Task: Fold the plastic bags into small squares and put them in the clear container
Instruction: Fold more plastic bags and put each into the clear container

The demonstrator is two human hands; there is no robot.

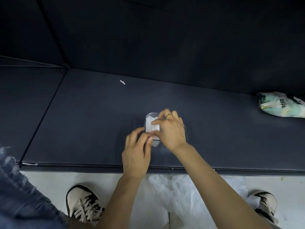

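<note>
Both hands — left hand (pixel 135 152), right hand (pixel 170 129) — curl over the clear container (pixel 149 120).

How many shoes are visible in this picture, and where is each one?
2. One shoe stands on the pale floor at bottom left, beside the left arm. The other shoe is at bottom right, partly covered by loose plastic bags. No others show.
</note>
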